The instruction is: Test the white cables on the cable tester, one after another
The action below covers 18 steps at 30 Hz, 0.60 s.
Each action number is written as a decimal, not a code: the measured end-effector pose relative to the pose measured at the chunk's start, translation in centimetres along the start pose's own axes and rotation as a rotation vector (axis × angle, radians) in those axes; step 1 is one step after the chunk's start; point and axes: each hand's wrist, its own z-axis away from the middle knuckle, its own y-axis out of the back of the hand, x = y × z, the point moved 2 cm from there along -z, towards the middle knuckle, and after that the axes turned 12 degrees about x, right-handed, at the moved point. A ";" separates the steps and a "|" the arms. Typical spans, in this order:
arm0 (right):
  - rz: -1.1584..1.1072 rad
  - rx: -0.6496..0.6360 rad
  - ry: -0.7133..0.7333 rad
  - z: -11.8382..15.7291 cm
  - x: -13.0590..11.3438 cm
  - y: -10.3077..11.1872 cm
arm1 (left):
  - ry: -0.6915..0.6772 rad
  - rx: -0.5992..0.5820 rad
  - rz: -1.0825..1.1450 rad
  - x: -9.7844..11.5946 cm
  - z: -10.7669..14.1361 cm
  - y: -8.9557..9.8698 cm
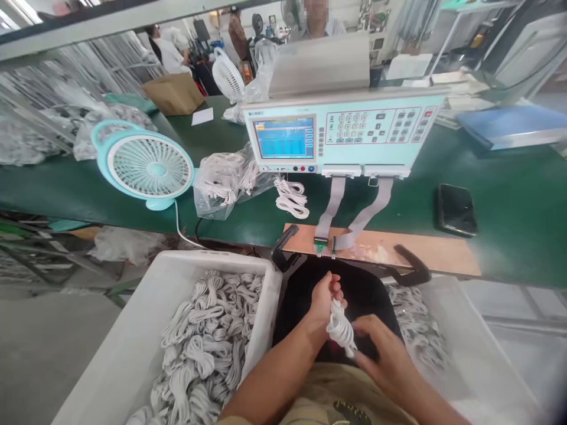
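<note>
A coiled white cable bundle point(340, 328) hangs between my hands, in front of my body. My left hand point(325, 295) is closed around its upper end, fingers curled. At the lower right, my right hand point(383, 348) has its thumb and fingers on the bundle's lower end. Just beyond my hands, a copper-coloured board point(429, 254) lies along the bench edge, with two grey ribbon cables point(332, 206) running up from small connectors to a tester point(376, 127) with a lit screen. Another white coil point(291, 199) rests beneath the tester.
A white bin point(172, 265) full of coiled cables stands at the left, another bin point(482, 336) at the right. Black clamps point(414, 271) hold the board. On the green bench are a fan point(150, 165), bagged cables point(221, 183) and a phone point(456, 209). People are beyond.
</note>
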 end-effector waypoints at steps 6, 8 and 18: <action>-0.258 0.210 -0.078 -2.9 -0.8 -3.1 | -0.366 0.058 0.015 0.2 2.5 1.2; -0.326 0.191 -0.068 -3.5 -0.6 -3.1 | -0.501 0.039 -0.069 0.1 3.3 1.8; -0.314 0.187 -0.259 -5.1 0.0 -3.9 | -0.801 -0.194 -0.482 2.7 4.8 3.5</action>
